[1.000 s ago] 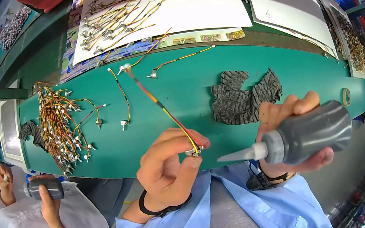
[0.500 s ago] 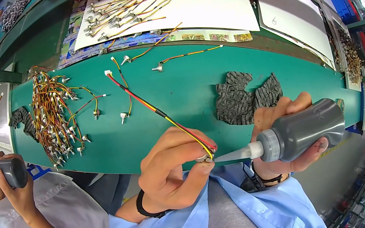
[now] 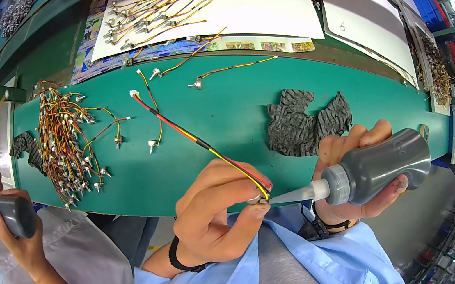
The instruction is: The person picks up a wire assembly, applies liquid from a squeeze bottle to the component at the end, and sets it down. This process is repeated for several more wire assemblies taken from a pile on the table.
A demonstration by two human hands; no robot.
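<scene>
My left hand (image 3: 222, 207) pinches a small metal potentiometer (image 3: 258, 199) between thumb and fingers. From it a red, yellow and black wire lead (image 3: 199, 141) stretches up and left to a white connector. My right hand (image 3: 355, 167) wraps around a dark grey squeeze bottle (image 3: 387, 164) lying on its side. The bottle's tapered clear nozzle (image 3: 294, 195) points left, its tip at the potentiometer's wire end; whether it touches, I cannot tell. Across the green bench (image 3: 216, 108) lie a few loose wired potentiometers, one of them (image 3: 195, 84) beyond my hands.
A tangled heap of wired potentiometers (image 3: 67, 148) sits on the left. Crumpled dark cloth (image 3: 295, 123) lies before my right hand. More wired parts rest on a white board (image 3: 254, 8) at the back. At left, a co-worker's hand (image 3: 23, 249) holds a similar bottle (image 3: 14, 215).
My hands keep nearly the same pose, with the potentiometer and bottle shifted very slightly. The co-worker's far hand at the left has risen away from their bottle.
</scene>
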